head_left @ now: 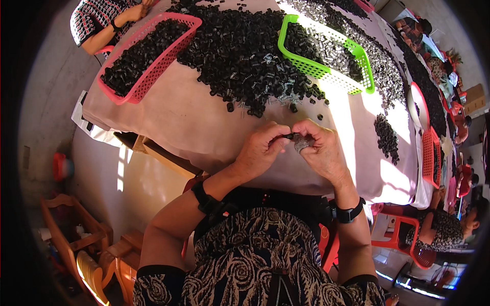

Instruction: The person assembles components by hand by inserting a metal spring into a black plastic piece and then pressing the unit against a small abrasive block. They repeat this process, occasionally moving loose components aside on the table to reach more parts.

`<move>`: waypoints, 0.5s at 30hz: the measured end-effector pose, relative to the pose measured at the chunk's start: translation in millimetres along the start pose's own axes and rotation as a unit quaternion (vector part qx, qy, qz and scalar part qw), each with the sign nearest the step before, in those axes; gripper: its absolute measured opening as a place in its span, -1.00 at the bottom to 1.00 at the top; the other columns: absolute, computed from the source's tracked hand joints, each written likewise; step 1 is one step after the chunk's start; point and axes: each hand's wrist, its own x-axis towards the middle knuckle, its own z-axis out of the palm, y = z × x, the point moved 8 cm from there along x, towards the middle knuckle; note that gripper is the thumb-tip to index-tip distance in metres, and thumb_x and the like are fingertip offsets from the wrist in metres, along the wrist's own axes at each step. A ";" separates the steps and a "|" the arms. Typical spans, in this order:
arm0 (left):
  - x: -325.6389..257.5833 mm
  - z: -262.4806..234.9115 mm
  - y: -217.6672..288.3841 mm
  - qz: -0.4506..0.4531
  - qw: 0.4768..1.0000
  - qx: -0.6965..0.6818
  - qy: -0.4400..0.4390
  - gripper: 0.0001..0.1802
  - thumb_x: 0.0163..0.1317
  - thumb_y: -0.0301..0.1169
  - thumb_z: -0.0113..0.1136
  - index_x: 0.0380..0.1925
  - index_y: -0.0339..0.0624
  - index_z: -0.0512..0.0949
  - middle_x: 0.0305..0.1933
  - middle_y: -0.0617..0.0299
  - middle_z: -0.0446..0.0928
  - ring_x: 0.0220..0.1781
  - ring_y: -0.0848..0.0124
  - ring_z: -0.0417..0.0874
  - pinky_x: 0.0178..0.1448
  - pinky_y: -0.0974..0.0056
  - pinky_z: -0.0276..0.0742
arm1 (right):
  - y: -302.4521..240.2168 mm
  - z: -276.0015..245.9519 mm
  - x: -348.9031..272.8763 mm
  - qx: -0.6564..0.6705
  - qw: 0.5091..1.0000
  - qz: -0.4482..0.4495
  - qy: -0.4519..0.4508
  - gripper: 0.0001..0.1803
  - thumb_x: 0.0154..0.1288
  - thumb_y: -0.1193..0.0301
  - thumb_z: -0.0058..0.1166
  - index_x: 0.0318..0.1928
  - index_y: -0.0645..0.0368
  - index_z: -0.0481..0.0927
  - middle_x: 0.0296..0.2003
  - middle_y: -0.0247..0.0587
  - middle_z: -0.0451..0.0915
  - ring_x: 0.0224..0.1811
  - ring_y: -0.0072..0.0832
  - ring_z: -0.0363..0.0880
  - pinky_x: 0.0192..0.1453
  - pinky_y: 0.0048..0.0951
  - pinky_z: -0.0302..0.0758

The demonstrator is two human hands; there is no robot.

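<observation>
Hands meeting over the near edge of the cloth-covered table (204, 127), just short of the big heap of black parts (240, 51). The left hand (260, 150) pinches a small black cylindrical piece (288, 136) between thumb and fingertips; the right hand (319, 148) closes around its other end and seems also to cup some greyish bits, perhaps springs, against the palm. The joining would likely go best with the piece held level and pressed straight along its axis, fingertips close to the joint. The contact point itself is hidden by the fingers, so whether anything is being inserted cannot be told. Beyond the heap, a pink basket (148, 56) and a green basket (326, 51) hold more parts, too small to identify.
</observation>
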 end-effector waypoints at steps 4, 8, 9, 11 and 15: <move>0.2 2.3 3.0 0.009 0.999 0.029 -0.016 -0.80 0.28 -0.61 0.07 -0.09 -0.32 0.50 -0.28 0.26 0.43 -0.33 0.57 0.54 -0.25 0.46 0.54 | -3.6 -0.3 3.0 -0.010 0.999 -0.016 -0.028 -0.65 -0.13 0.77 -0.10 -0.25 0.23 0.43 -0.52 -0.12 0.47 -0.51 -0.26 0.48 -0.36 -0.47 0.43; 0.3 3.1 1.7 0.007 1.000 0.020 -0.013 -0.80 0.29 -0.61 0.06 -0.08 -0.32 0.49 -0.28 0.26 0.43 -0.33 0.56 0.54 -0.24 0.46 0.53 | -0.3 1.4 0.6 -0.014 0.999 -0.022 -0.036 -0.63 -0.14 0.78 -0.12 -0.23 0.23 0.42 -0.49 -0.09 0.51 -0.46 -0.19 0.53 -0.31 -0.41 0.47; 0.3 2.8 3.6 0.010 1.000 0.007 -0.014 -0.80 0.29 -0.61 0.05 -0.08 -0.33 0.49 -0.28 0.26 0.44 -0.34 0.56 0.54 -0.23 0.46 0.52 | 2.8 1.3 -0.5 0.026 0.999 -0.012 -0.028 -0.63 -0.14 0.78 -0.12 -0.23 0.23 0.42 -0.49 -0.09 0.51 -0.44 -0.18 0.55 -0.30 -0.39 0.48; 0.2 2.8 5.6 0.013 1.000 -0.007 -0.014 -0.79 0.30 -0.61 0.05 -0.07 -0.33 0.49 -0.27 0.26 0.45 -0.34 0.56 0.54 -0.22 0.46 0.52 | 2.6 2.4 -0.9 0.031 0.999 -0.019 -0.023 -0.62 -0.14 0.78 -0.12 -0.22 0.24 0.41 -0.48 -0.07 0.51 -0.43 -0.17 0.56 -0.30 -0.38 0.48; 0.1 3.0 5.7 -0.010 1.000 -0.017 -0.013 -0.78 0.31 -0.61 0.02 -0.06 -0.30 0.49 -0.28 0.25 0.52 -0.34 0.57 0.56 -0.19 0.46 0.51 | 0.0 1.9 -1.1 0.039 0.999 -0.033 -0.011 -0.61 -0.15 0.78 -0.13 -0.21 0.24 0.41 -0.46 -0.05 0.50 -0.40 -0.13 0.57 -0.30 -0.36 0.48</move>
